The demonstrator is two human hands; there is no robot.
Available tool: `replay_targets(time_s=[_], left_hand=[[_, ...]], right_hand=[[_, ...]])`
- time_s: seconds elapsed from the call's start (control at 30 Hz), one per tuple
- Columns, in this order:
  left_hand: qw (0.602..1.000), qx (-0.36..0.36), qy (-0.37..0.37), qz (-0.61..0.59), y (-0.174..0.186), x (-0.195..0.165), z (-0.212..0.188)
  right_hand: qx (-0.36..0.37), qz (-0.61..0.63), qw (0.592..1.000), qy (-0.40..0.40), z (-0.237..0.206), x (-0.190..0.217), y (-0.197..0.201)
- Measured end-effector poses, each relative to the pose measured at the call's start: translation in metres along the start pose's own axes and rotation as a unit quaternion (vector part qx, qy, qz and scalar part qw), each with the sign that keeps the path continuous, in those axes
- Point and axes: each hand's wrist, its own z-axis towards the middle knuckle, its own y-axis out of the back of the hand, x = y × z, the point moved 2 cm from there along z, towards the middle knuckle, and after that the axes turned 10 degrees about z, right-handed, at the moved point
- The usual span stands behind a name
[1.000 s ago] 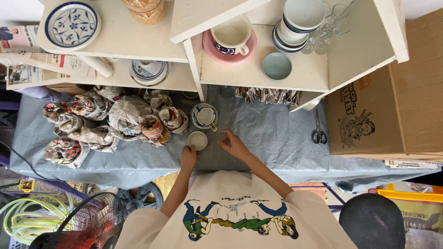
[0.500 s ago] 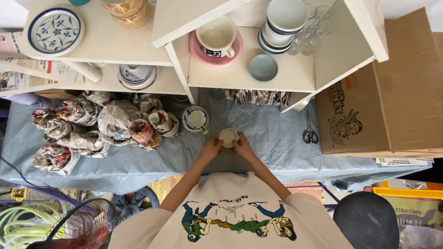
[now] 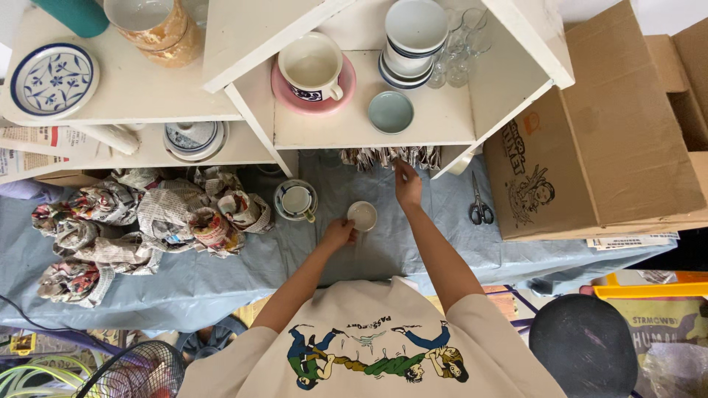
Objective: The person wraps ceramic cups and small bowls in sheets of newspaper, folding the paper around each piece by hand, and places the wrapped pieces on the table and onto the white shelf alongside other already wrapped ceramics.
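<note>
Two bare arms are stretched forward over the blue-covered worktop (image 3: 221,280). Left hand (image 3: 338,234) is bent inward at the wrist, its grip closed on the side of a small white cup (image 3: 362,216) — round, pale, plain inside, seen from above, set on the cloth just right of a cup and saucer (image 3: 296,200). Right hand (image 3: 407,186) is extended further, fingertips pinched at a strip of newspaper-wrapped items (image 3: 387,156) under the white shelf (image 3: 442,121) edge; whether anything is truly grasped cannot be told. Scissors (image 3: 479,209) are lying nearby — wrapped bundles (image 3: 147,225) are piled at left.
</note>
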Motion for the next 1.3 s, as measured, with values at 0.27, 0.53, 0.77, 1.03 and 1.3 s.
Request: replay_targets(time_s=[0.27,0.53,0.77,1.03,1.3], left_hand=[[0.925,-0.111,-0.007,0.364,0.010,-0.020,0.003],[0.885,-0.198,-0.259,0.332,-0.017,-0.086,0.023],[0.890,-0.068,-0.363,0.267,-0.034,-0.132,0.056],[0.920,-0.072,-0.325,0.205,-0.029,-0.141,0.064],[0.930,-0.151,-0.225,0.249,-0.036,-0.139,0.081]], right_hand=[[-0.055,-0.093,0.993,0.038,0.022,0.012,-0.009],[-0.068,-0.076,0.994,-0.044,0.017,0.017,-0.018],[-0.049,-0.089,0.994,0.026,0.028,0.009,0.000],[0.076,0.188,0.976,-0.082,0.014,0.000,0.024],[0.052,0.112,0.990,-0.073,0.006,-0.009,0.013]])
